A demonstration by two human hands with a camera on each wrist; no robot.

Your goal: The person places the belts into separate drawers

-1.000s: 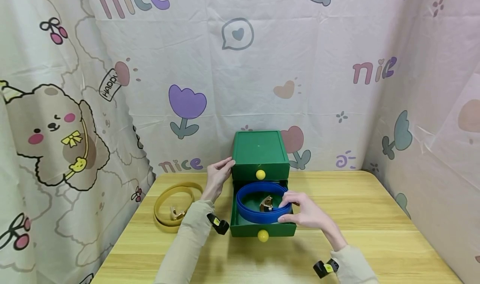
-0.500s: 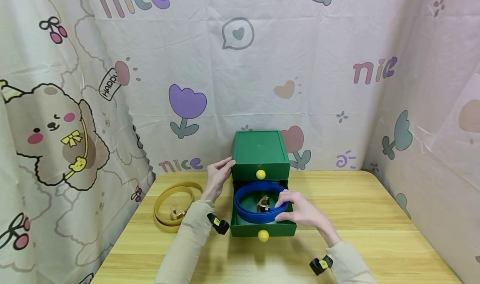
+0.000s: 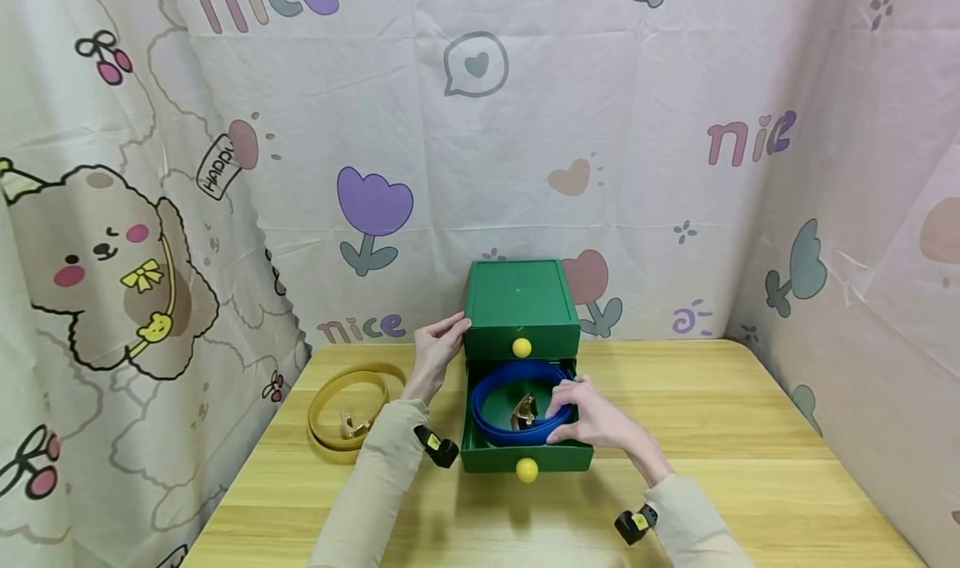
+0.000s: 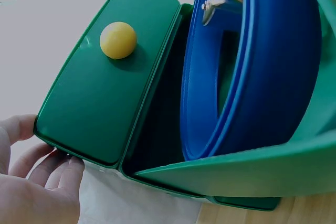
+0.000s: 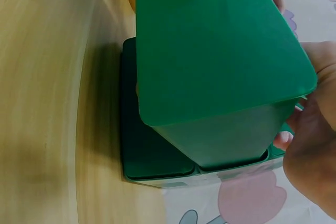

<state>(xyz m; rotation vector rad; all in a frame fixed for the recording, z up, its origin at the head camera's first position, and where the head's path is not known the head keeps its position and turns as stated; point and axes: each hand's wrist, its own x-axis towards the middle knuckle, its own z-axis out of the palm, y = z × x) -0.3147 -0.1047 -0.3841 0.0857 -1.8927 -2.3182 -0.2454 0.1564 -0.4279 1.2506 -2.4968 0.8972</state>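
Note:
A small green two-drawer cabinet (image 3: 517,293) stands on the table with its lower drawer (image 3: 491,459) pulled out. Inside that drawer sits a coiled blue belt (image 3: 491,429) with a gold buckle (image 3: 523,412). My right hand (image 3: 596,415) pinches the coil's right side between thumb and fingers; in the right wrist view the drawer front (image 5: 226,45) hides the belt. My left hand (image 3: 435,355) rests its fingertips on the cabinet's upper left edge. From the left wrist, the blue belt (image 4: 283,72) stands tilted within the drawer, and the upper drawer, with its yellow knob (image 4: 118,40), is closed.
A coiled yellow belt (image 3: 313,414) with a metal buckle lies on the wooden table (image 3: 720,434) left of the cabinet. A printed curtain (image 3: 465,168) hangs behind and on both sides. The lower drawer's yellow knob (image 3: 527,469) sticks out toward me.
My right hand has moved slightly left and inward with the blue belt, which now sits further inside the drawer. My left hand has stayed at the cabinet's edge.

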